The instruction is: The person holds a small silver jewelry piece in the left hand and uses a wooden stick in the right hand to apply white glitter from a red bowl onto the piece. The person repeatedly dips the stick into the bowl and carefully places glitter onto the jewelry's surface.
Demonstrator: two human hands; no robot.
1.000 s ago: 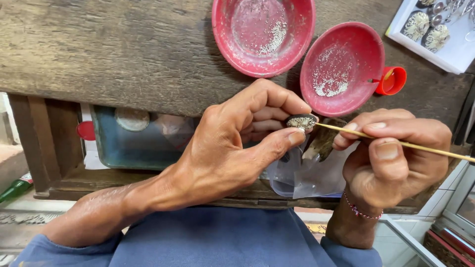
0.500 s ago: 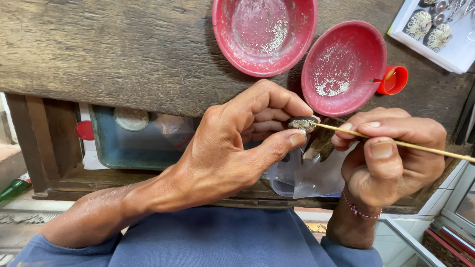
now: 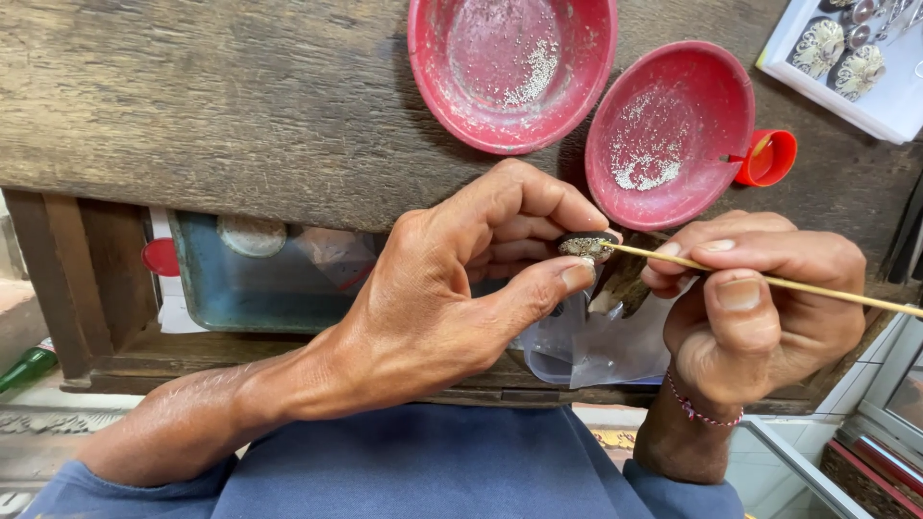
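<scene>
Nearest the camera are blue sleeves and two forearms, the right wrist wearing a thin beaded bracelet [image 3: 694, 411]; above them the left hand [image 3: 452, 298] is closed narrow, thumb and fingertips pinching a small dark oval piece [image 3: 586, 246] whose top face looks crusted with pale metallic grain, held in the air just off the front edge of the tabletop [image 3: 240, 106]. The right hand [image 3: 755, 317] is curled tight round a thin straw-coloured stick [image 3: 827, 292], gripped like a pen, its tip touching the right end of the piece. The likely slip, as I judge it, lies in that fine contact: too hard a push with the stick could twist the piece out of the thumb's light pinch and drop it into the clear plastic bag [image 3: 596, 351] or the open shelf under the tabletop, and a shaky tip might scatter or smear whatever fine grains sit on the face. In the shelf a bluish glass-fronted box [image 3: 260, 284] stands beside a small red knob [image 3: 161, 257]. The tabletop itself is rough, grey, cracked old wood. Farther back on it lie two shallow round red dishes, worn and scuffed, the left dish [image 3: 510, 67] and the right dish [image 3: 673, 130] each dusted with tiny pale beads; a small red cap [image 3: 769, 157] touches the right dish's rim. At the far right corner a white tray [image 3: 889, 101] carries pale, ornate oval pieces
</scene>
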